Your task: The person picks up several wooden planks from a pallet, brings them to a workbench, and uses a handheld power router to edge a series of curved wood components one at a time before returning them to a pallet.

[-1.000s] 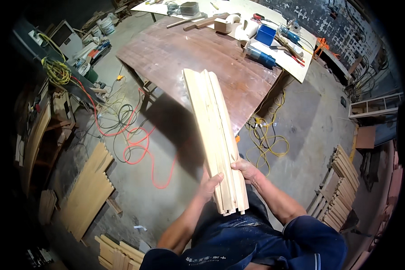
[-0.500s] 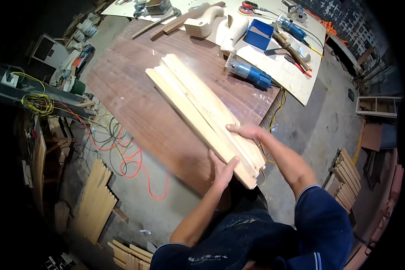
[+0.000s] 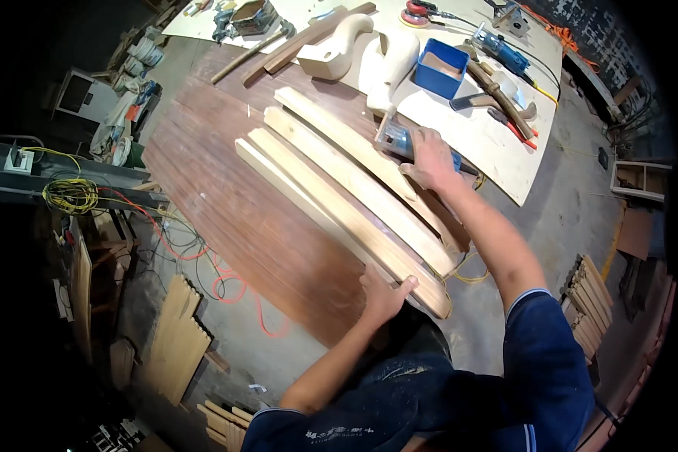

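Note:
Several pale wooden strips lie side by side, slanting across the brown tabletop (image 3: 226, 181). My left hand (image 3: 384, 297) grips the near end of the closest wooden strip (image 3: 339, 218), thumb on top and fingers at its edge. Gaps separate this one from the middle strip (image 3: 361, 188) and the far strip (image 3: 331, 132). Beyond the far strip, my right hand (image 3: 432, 160) is curled over the body of a blue trim router (image 3: 393, 138). Its clear base sticks out to the left of my fingers; most of the body is hidden under the hand.
A light board (image 3: 505, 169) at the back carries curved wooden legs (image 3: 393, 64), a blue box (image 3: 439, 69), a hammer (image 3: 501, 94), red-handled pliers (image 3: 512, 128) and another blue power tool (image 3: 501, 51). Orange and yellow cords trail over the floor. Notched boards (image 3: 175, 339) lean at lower left.
The bundled strips have come down and spread apart on the tabletop. My right hand has left them and moved up and away onto the router. My left hand stays at the near end.

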The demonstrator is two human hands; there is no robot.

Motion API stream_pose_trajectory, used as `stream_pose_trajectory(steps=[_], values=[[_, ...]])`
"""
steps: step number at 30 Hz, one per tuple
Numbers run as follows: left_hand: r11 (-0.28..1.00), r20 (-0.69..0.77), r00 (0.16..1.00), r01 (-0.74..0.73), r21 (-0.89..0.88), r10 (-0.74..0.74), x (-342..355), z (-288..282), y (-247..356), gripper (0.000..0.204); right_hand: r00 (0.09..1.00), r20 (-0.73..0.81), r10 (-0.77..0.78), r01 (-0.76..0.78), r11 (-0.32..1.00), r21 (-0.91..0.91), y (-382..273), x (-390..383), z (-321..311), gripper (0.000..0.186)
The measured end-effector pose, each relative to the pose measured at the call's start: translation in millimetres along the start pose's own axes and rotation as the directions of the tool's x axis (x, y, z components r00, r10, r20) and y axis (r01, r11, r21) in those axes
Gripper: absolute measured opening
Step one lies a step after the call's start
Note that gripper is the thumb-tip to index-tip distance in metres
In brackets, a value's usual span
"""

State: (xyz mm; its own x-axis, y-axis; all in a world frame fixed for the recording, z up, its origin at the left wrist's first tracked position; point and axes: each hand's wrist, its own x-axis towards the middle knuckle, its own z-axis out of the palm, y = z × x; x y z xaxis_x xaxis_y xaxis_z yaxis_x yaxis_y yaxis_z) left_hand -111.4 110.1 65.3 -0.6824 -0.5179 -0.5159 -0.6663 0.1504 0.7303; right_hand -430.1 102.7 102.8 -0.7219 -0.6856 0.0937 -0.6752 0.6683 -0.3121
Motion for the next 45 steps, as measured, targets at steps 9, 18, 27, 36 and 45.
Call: stream_pose_trajectory(steps=[9,18,27,36,45], values=[[0.998,0.233,0.971,-0.054,-0.017,0.057,31.3,-21.9,-58.4,0.099,0.956,0.273,0.106,-0.138,0.985,0.102,24.6,33.7,23.5,0.092],[0.869,0.306,0.838,-0.491,0.059,0.452,17.1,-91.8,-28.1,0.038,0.849,0.083,0.522,-0.523,0.808,0.273,21.7,-172.0,-124.2,0.090],[0.736,0.769,0.299,-0.605,-0.304,0.564,-107.6,-44.6,-2.3,0.093,0.668,0.158,0.727,-0.390,0.161,0.907,-78.3,-384.0,-170.9,0.078],[0.720,0.811,0.083,-0.519,-0.461,0.579,-164.7,-61.7,24.2,0.085,0.585,-0.015,0.811,0.189,-0.118,0.975,-131.1,-453.6,-162.3,0.057],[0.855,0.900,-0.070,-0.287,-0.431,0.430,-165.6,-45.2,18.0,0.098,0.570,0.043,0.821,0.393,-0.318,0.863,-135.5,-489.8,-171.4,0.035]])
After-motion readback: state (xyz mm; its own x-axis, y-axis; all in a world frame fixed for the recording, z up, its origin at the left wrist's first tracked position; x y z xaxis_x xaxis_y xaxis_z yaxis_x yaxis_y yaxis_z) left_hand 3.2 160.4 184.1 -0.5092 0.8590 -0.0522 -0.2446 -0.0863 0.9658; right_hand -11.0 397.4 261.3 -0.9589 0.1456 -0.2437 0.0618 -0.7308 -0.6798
